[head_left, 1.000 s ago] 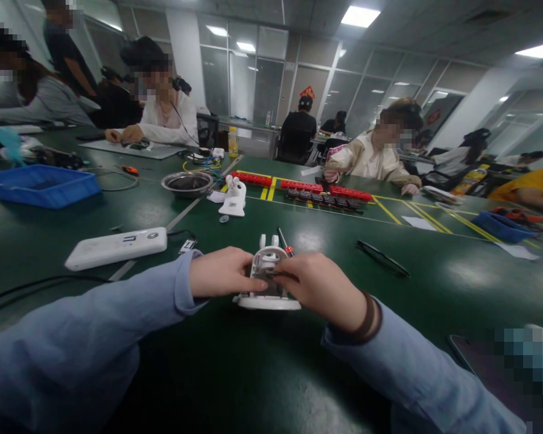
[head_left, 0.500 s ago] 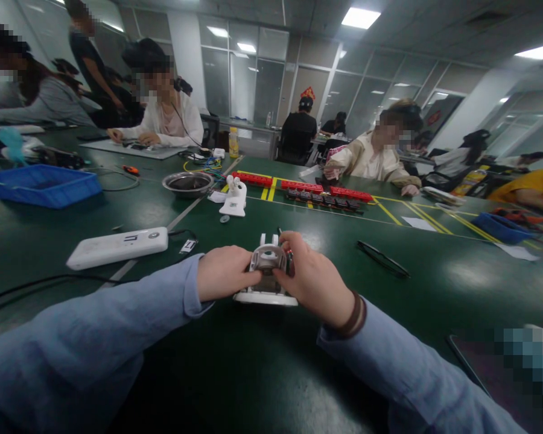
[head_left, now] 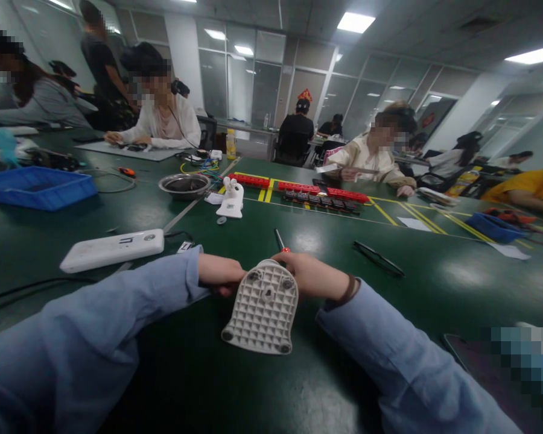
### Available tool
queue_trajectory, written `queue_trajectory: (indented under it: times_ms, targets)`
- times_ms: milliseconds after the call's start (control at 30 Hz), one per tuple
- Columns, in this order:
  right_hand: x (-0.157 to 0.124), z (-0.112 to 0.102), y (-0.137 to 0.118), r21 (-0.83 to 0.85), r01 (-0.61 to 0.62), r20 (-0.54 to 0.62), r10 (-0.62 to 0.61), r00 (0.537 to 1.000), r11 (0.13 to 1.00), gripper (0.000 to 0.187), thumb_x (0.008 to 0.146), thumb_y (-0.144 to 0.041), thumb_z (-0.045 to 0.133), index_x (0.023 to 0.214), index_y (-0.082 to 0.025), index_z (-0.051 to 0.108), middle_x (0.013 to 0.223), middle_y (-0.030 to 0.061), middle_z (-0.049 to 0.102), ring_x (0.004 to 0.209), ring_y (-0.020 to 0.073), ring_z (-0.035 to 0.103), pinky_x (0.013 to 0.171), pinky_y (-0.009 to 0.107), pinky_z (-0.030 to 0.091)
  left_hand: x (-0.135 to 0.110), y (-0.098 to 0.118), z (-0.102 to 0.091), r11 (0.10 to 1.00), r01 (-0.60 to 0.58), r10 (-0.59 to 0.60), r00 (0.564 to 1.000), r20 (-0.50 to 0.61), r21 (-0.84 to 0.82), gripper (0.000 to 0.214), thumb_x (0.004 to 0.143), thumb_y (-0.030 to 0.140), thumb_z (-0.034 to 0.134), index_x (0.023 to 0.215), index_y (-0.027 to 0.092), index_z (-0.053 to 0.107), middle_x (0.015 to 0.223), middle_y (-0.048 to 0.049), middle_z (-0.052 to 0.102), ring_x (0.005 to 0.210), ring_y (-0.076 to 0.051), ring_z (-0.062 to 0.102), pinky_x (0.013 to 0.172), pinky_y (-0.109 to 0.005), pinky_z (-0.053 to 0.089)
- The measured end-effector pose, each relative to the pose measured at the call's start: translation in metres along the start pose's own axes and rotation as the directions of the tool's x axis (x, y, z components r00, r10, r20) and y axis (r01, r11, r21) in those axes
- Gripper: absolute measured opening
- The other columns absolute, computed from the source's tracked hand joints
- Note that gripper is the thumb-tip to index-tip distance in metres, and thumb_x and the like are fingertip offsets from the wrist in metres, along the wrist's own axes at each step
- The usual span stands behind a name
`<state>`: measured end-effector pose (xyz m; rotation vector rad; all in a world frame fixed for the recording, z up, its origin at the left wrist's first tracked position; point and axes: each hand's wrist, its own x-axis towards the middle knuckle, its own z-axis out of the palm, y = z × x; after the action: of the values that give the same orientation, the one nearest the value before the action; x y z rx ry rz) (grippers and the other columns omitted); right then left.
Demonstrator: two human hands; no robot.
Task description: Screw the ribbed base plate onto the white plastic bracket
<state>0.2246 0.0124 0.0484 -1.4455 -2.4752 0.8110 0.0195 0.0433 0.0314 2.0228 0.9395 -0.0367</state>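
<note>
A white plastic base point(head_left: 263, 310) is tilted up toward me, showing its gridded underside with dark round feet at the corners and a hole near the top. My left hand point(head_left: 221, 271) grips its upper left edge, fingers partly hidden behind it. My right hand point(head_left: 314, 274) closes on the upper right edge, with its fingertips behind the top. Just beyond the right hand is a screwdriver point(head_left: 280, 241) with a red handle, mostly hidden by the hand; it appears to lie on the table. The upper side of the base faces away from me.
A white part with two knobs point(head_left: 230, 199) stands ahead, near a metal bowl point(head_left: 184, 185). At left are a white power strip-like box point(head_left: 113, 250) and a blue tray point(head_left: 38, 202). Black tweezers point(head_left: 379, 259) lie right. Red strips point(head_left: 298, 187) and co-workers are across the green table point(head_left: 335, 380).
Both hands have tipped the white base so its underside now faces me; before, it sat level with its upper parts showing. The screwdriver has stayed in place and shows more.
</note>
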Motion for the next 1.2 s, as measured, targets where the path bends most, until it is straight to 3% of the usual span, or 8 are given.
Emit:
queue_trajectory:
  times_ms: [133,200,267,433,667,800,933,1200]
  targets:
    - [0.001,-0.007,0.012,-0.166,-0.27,-0.286,0.215,0.934,0.949,0.035,0.081,-0.041,0.046,0.105,-0.016,0.055,0.087,0.0092,0.061,0.081,0.0214,0.058,0.069,0.032,0.042,-0.004,-0.016,-0.027,0.864,0.243,-0.255,0.966,0.033,-0.442,0.03,0.074,0.038,0.052,0.063,0.011,0.062,0.037,0.0053,0.034,0.034,-0.005,0.025,0.036,-0.02,0.021]
    - [0.007,0.0,0.021,-0.164,-0.336,-0.345,0.265,0.901,0.927,0.041,0.081,-0.042,0.044,0.109,-0.012,0.052,0.095,0.0158,0.059,0.088,0.0278,0.056,0.072,0.038,0.041,0.001,-0.026,-0.031,0.546,0.108,-0.3,0.951,-0.074,-0.831,0.018,0.075,0.023,0.048,0.074,0.011,0.061,0.042,0.0059,0.033,0.034,-0.005,0.025,0.033,-0.017,0.018]
    - [0.014,0.011,0.03,-0.143,-0.354,-0.326,0.294,0.898,0.924,0.047,0.077,-0.041,0.049,0.113,-0.01,0.049,0.093,0.0177,0.06,0.085,0.0296,0.056,0.07,0.039,0.042,0.01,-0.034,-0.029,0.268,-0.068,-0.348,0.923,-0.163,-0.961,0.017,0.073,0.01,0.039,0.079,0.012,0.055,0.048,0.0052,0.034,0.036,-0.004,0.03,0.032,-0.014,0.022]
    - [0.023,0.021,0.045,-0.006,-0.204,-0.242,0.196,0.95,0.979,0.048,0.072,-0.02,0.052,0.12,-0.018,0.048,0.093,0.0079,0.063,0.077,0.0194,0.059,0.07,0.028,0.043,0.025,-0.038,-0.01,0.105,-0.235,-0.431,0.865,-0.257,-0.966,0.045,0.058,-0.011,0.033,0.09,0.017,0.047,0.066,0.0014,0.046,0.052,-0.004,0.05,0.046,-0.011,0.041]
    - [0.02,-0.008,0.039,0.354,0.019,-0.482,0.165,0.86,0.935,0.044,0.081,-0.026,0.027,0.118,-0.012,0.047,0.092,0.0068,0.059,0.073,0.0142,0.058,0.065,0.025,0.048,0.024,-0.021,0.008,0.058,-0.208,-0.446,0.87,-0.212,-0.976,0.059,0.055,-0.021,0.025,0.096,0.016,0.047,0.086,-0.0038,0.057,0.074,-0.01,0.061,0.068,-0.022,0.051]
    - [0.011,-0.02,0.027,0.694,0.226,-0.529,0.271,0.804,0.684,0.044,0.078,-0.03,0.033,0.119,-0.016,0.041,0.073,0.003,0.056,0.053,0.0136,0.053,0.041,0.024,0.046,0.022,-0.014,0.013,0.056,-0.198,-0.391,0.897,-0.204,-0.979,0.055,0.063,-0.019,0.032,0.103,0.016,0.047,0.101,-0.0067,0.056,0.087,-0.013,0.061,0.071,-0.022,0.051]
    - [0.004,-0.022,0.016,0.861,0.282,-0.428,0.303,0.851,0.423,0.037,0.076,-0.026,0.041,0.111,-0.019,0.046,0.065,0.0003,0.055,0.043,0.0108,0.048,0.035,0.021,0.043,0.02,-0.009,0.015,0.071,-0.196,-0.379,0.902,-0.208,-0.978,0.055,0.067,-0.016,0.035,0.11,0.017,0.044,0.116,-0.0075,0.05,0.098,-0.013,0.057,0.075,-0.023,0.05]
    - [-0.004,-0.023,0.003,0.911,0.277,-0.354,0.234,0.905,0.307,0.033,0.079,-0.026,0.041,0.111,-0.019,0.045,0.067,0.001,0.057,0.043,0.0098,0.05,0.035,0.019,0.043,0.011,0.0,0.01,0.141,-0.215,-0.342,0.905,-0.251,-0.966,0.074,0.061,-0.019,0.033,0.125,0.019,0.035,0.135,-0.0105,0.034,0.118,-0.019,0.041,0.088,-0.025,0.045]
